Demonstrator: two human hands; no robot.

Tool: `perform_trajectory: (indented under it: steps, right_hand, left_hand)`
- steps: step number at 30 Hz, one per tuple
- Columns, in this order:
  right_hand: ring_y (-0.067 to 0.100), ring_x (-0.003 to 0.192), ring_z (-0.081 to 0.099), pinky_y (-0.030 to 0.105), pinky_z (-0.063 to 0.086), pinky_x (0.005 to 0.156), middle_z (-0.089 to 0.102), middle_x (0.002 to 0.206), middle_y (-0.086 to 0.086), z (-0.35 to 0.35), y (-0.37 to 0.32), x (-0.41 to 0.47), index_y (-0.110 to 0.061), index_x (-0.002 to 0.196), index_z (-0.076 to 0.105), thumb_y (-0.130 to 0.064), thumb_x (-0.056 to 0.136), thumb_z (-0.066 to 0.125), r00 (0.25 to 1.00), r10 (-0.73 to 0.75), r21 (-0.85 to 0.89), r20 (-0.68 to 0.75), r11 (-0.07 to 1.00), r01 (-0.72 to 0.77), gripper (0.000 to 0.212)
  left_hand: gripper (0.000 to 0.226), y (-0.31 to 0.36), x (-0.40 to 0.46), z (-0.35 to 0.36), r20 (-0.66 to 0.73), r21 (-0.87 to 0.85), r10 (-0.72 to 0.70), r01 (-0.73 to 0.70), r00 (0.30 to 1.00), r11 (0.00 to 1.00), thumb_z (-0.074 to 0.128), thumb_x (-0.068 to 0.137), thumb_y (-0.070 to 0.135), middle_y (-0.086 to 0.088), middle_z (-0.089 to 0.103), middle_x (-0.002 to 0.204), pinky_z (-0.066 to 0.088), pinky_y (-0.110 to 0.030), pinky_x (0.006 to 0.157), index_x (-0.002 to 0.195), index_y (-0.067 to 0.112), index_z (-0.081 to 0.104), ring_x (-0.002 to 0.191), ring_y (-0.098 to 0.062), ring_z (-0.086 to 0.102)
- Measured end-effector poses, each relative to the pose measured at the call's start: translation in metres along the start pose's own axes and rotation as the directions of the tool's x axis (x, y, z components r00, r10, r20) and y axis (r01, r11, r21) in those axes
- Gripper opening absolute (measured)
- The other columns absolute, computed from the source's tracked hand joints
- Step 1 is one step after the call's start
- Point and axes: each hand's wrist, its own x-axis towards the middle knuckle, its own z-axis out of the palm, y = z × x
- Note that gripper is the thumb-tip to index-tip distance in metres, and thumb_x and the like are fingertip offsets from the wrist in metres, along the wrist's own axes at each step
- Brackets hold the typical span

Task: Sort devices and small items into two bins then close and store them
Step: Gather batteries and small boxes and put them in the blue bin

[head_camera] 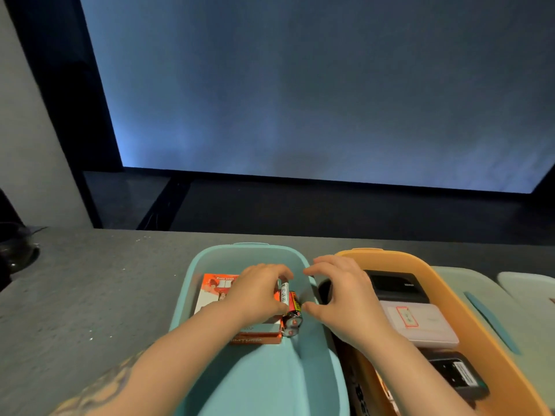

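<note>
A big blue-lit screen [315, 85] fills the upper part of the frame, above a grey counter [90, 280] running across the lower half. At lower centre sits a teal bin [258, 379]; touching its right side, an orange bin [468, 319] holds a black device [393, 285], a white device [420, 322] and another black device [456, 375] in a row. In the teal bin lie red-and-white boxes [214, 291]. The left hand [258, 291] curls its fingers around batteries [290, 310] beside the boxes. The right hand [339, 291] hovers just right of the batteries, fingers arched apart, holding nothing. Pale lids [528, 298] lie at the right edge
</note>
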Motion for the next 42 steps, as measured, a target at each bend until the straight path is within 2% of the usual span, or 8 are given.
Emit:
perform_trajectory:
  steps: [10,16,23,28,32,37,39,42]
  right_hand:
    - [-0.004,0.116,0.033,0.020,0.026,0.096,0.047,0.118,-0.024,-0.005,-0.002,-0.019,-0.033,0.111,0.064,-0.030,0.070,0.077,0.997,-0.018,0.115,-0.081,0.993,0.027,0.043]
    - [-0.001,0.118,0.035,0.022,0.029,0.099,0.050,0.122,-0.020,-0.006,-0.005,-0.019,-0.033,0.112,0.063,-0.028,0.072,0.076,0.998,-0.002,0.138,-0.065,0.990,0.011,0.042]
    - [0.001,0.118,0.037,0.023,0.031,0.099,0.051,0.122,-0.019,-0.012,-0.008,-0.030,-0.033,0.113,0.063,-0.030,0.074,0.075,0.999,0.012,0.122,-0.046,0.993,-0.006,0.041]
    - [-0.001,0.117,0.039,0.022,0.033,0.098,0.051,0.120,-0.023,-0.031,-0.014,-0.063,-0.035,0.117,0.059,-0.035,0.082,0.066,0.996,0.028,0.107,-0.084,0.994,-0.019,0.036]
    - [0.006,0.116,0.045,0.026,0.033,0.098,0.055,0.119,-0.019,-0.048,-0.020,-0.110,-0.033,0.120,0.057,-0.032,0.084,0.061,0.988,0.078,0.041,-0.134,0.997,-0.073,0.036]
    - [0.005,0.117,0.044,0.024,0.031,0.095,0.054,0.119,-0.020,-0.070,-0.026,-0.187,-0.035,0.119,0.056,-0.033,0.081,0.062,0.950,0.233,-0.063,-0.207,0.966,-0.251,0.038]
    - [0.006,0.114,0.046,0.025,0.033,0.093,0.056,0.115,-0.020,-0.079,-0.029,-0.227,-0.034,0.115,0.058,-0.031,0.078,0.063,0.902,0.328,-0.080,-0.281,0.928,-0.363,0.037]
    - [0.002,0.116,0.042,0.019,0.025,0.092,0.053,0.116,-0.022,-0.092,-0.038,-0.302,-0.035,0.116,0.056,-0.035,0.078,0.058,0.780,0.500,-0.082,-0.377,0.821,-0.565,0.038]
  left_hand:
    - [0.047,0.002,0.008,0.019,-0.018,0.152,0.006,-0.003,1.000,0.988,0.070,0.071,0.041,0.010,0.059,0.108,0.032,-0.023,0.082,0.115,0.032,0.058,0.108,-0.012,0.046]
    - [0.053,0.004,0.005,0.015,-0.012,0.190,0.013,-0.010,1.000,0.982,0.072,0.070,0.047,0.010,0.059,0.114,0.038,-0.028,0.091,0.119,0.031,0.056,0.110,-0.014,0.048]
    - [0.048,0.014,-0.019,0.000,-0.084,0.087,-0.063,0.070,0.994,0.994,0.072,0.071,0.042,0.012,0.062,0.111,0.045,-0.030,0.087,0.115,0.032,0.058,0.107,-0.012,0.052]
    - [0.030,0.047,-0.070,-0.024,-0.280,-0.125,-0.082,0.048,0.957,0.991,0.065,0.081,0.035,0.020,0.060,0.112,0.043,-0.030,0.093,0.110,0.036,0.060,0.109,-0.004,0.050]
    - [0.024,0.084,-0.118,-0.028,-0.378,-0.161,-0.014,-0.051,0.926,0.986,0.064,0.082,0.033,0.025,0.058,0.107,0.042,-0.028,0.091,0.105,0.037,0.062,0.106,-0.001,0.050]
    - [0.025,0.120,-0.152,-0.012,-0.286,-0.080,0.175,-0.205,0.942,0.975,0.062,0.083,0.035,0.024,0.056,0.106,0.042,-0.026,0.088,0.108,0.037,0.059,0.104,-0.003,0.049]
    - [0.026,0.141,-0.162,0.000,-0.227,-0.060,0.296,-0.316,0.928,0.947,0.063,0.083,0.036,0.024,0.056,0.107,0.040,-0.024,0.087,0.108,0.037,0.059,0.105,-0.003,0.049]
    - [0.030,0.179,-0.183,0.028,-0.093,-0.046,0.484,-0.490,0.870,0.871,0.062,0.082,0.041,0.024,0.054,0.112,0.035,-0.023,0.090,0.112,0.038,0.058,0.111,-0.004,0.047]
